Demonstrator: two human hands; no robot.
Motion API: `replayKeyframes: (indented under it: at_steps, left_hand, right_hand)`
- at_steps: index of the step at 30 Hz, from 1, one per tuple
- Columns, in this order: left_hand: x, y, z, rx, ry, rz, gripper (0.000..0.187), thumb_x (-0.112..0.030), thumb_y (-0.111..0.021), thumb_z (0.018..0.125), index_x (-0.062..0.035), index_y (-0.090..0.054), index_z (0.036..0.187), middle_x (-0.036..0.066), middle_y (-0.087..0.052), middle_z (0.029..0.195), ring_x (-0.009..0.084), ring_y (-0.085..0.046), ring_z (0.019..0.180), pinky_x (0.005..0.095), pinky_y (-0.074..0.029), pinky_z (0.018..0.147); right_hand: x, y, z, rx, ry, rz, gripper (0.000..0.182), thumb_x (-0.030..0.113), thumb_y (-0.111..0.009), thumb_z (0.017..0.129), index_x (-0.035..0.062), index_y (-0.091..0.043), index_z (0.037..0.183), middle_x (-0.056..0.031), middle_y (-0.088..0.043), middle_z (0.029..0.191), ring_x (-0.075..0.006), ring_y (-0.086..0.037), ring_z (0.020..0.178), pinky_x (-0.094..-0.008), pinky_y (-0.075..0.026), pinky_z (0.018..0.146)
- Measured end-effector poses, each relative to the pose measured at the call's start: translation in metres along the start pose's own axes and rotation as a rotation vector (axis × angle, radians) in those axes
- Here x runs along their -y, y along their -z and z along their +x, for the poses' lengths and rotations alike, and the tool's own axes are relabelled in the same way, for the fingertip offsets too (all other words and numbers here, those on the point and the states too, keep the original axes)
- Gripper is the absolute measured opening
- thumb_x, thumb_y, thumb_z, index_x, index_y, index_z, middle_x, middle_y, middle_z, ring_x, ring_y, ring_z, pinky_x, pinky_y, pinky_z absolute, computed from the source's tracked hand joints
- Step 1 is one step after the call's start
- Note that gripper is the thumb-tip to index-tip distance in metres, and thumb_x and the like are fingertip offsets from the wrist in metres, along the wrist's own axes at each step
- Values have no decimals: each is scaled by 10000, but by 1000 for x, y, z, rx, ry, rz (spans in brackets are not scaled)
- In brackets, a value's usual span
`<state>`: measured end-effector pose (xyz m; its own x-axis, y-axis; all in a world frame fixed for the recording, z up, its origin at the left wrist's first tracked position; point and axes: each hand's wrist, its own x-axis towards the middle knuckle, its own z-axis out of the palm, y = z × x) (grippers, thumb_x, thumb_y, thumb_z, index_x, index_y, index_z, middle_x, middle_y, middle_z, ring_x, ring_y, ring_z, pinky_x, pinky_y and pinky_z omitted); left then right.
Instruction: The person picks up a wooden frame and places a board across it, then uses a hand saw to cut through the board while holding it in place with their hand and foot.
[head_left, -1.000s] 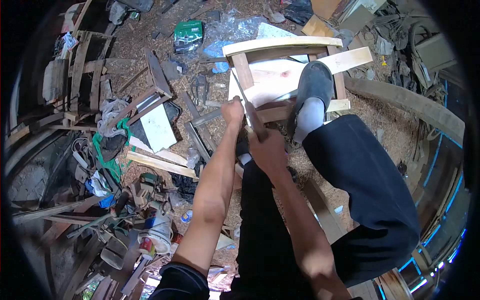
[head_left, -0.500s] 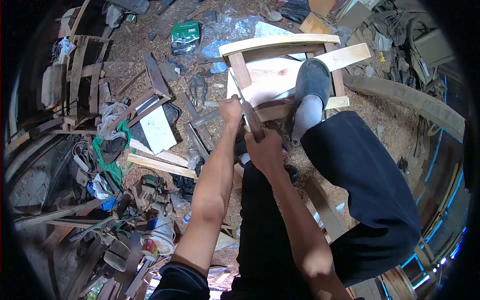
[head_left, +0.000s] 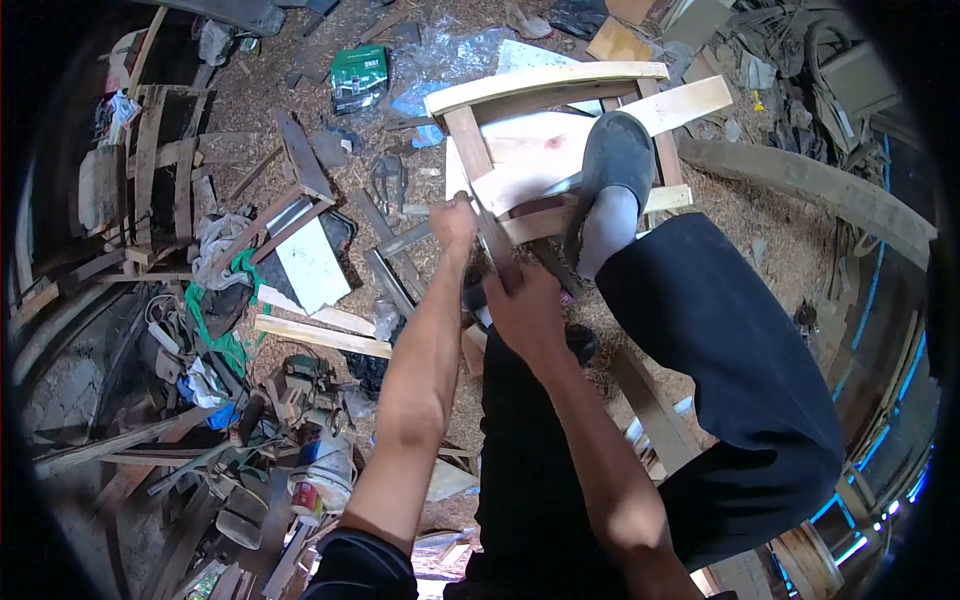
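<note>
Daylight is falling evenly from above, brightening the pale boards [head_left: 560, 150] and casting soft shadows. Fisheye distortion is bending the edges; dark vignetting is ringing the frame.

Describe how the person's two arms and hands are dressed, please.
Both hands, the left hand and the right hand, are bare, with no gloves. The forearms are uncovered too. A dark sleeve shows only near the bottom edge, pushed up past the left elbow. No watch, ring or marking is visible.
</note>
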<state>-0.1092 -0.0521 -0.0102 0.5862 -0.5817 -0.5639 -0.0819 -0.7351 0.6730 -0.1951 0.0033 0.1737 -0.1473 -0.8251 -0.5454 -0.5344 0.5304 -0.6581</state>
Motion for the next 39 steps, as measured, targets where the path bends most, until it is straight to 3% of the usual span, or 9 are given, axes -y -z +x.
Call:
replayKeyframes:
  at_steps: [4, 12, 18, 21, 26, 30, 33, 35, 39]
  left_hand:
    - [20, -11, 12, 38, 44, 19, 321, -228, -563, 724, 54, -578, 569, 204, -550, 515, 327, -559, 516, 424, -433, 608]
    - [12, -2, 13, 89, 93, -111, 360, -257, -557, 734, 64, -586, 574, 226, -562, 534, 352, -588, 554, 439, -441, 629]
    - [12, -6, 9, 16, 4, 39, 373, -258, -564, 729, 76, -581, 562, 247, -571, 560, 361, -586, 548, 443, -438, 628]
    - [9, 1, 6, 46, 23, 58, 387, -269, -560, 728, 90, -584, 583, 263, -571, 572, 381, -595, 575, 452, -437, 639]
    - [29, -14, 26, 41, 10, 50, 376, -261, -551, 726, 96, -598, 619, 296, -571, 607, 403, -596, 602, 459, -439, 654]
    - [0, 1, 3, 31, -14, 36, 391, -263, -549, 735, 110, -593, 622, 298, -574, 615, 396, -610, 628, 459, -448, 681]
    - [-7, -3, -3, -35, 27, 142, 394, -266, -553, 746, 111, -602, 644, 286, -601, 649, 400, -623, 678, 454, -459, 707]
    - [11, -5, 3, -33, 36, 141, 389, -264, -554, 745, 110, -606, 651, 285, -604, 656, 402, -625, 688, 455, -457, 715]
    - [-7, 6, -7, -35, 54, 93, 383, -254, -544, 739, 122, -618, 734, 295, -615, 718, 391, -633, 735, 445, -457, 727]
  right_hand:
    - [24, 55, -91, 90, -199, 29, 310, 212, -578, 795, -73, -580, 673, -153, -507, 487, -167, -520, 461, -378, -395, 488]
    - [-7, -14, 18, -13, -30, -48, 294, 209, -595, 777, -73, -589, 692, -211, -536, 541, -292, -580, 501, -393, -424, 526]
    - [27, 58, -94, 89, -230, 65, 250, 165, -603, 777, -68, -588, 689, -141, -526, 506, -136, -531, 477, -350, -406, 488]
    - [31, 47, -88, 63, -229, 20, 229, 149, -613, 768, -61, -587, 680, -121, -514, 492, -105, -496, 467, -329, -392, 475]
    - [5, 21, -43, -4, 32, -23, 251, 171, -603, 773, -63, -594, 683, -135, -527, 497, -132, -523, 470, -353, -400, 479]
    - [6, 20, 9, 21, -31, -1, 290, 202, -593, 783, -68, -591, 675, -146, -538, 507, -142, -536, 485, -368, -405, 487]
    - [-1, 35, -36, 49, -32, 24, 282, 192, -592, 786, -62, -579, 665, -104, -524, 496, -111, -512, 487, -351, -393, 475]
    - [17, 66, -93, 83, -177, 12, 253, 178, -591, 779, -71, -590, 736, -199, -559, 559, -302, -643, 590, -381, -446, 544]
    - [16, 70, -119, 193, -322, -32, 215, 169, -597, 775, -42, -601, 735, -192, -551, 558, -285, -647, 597, -368, -445, 543]
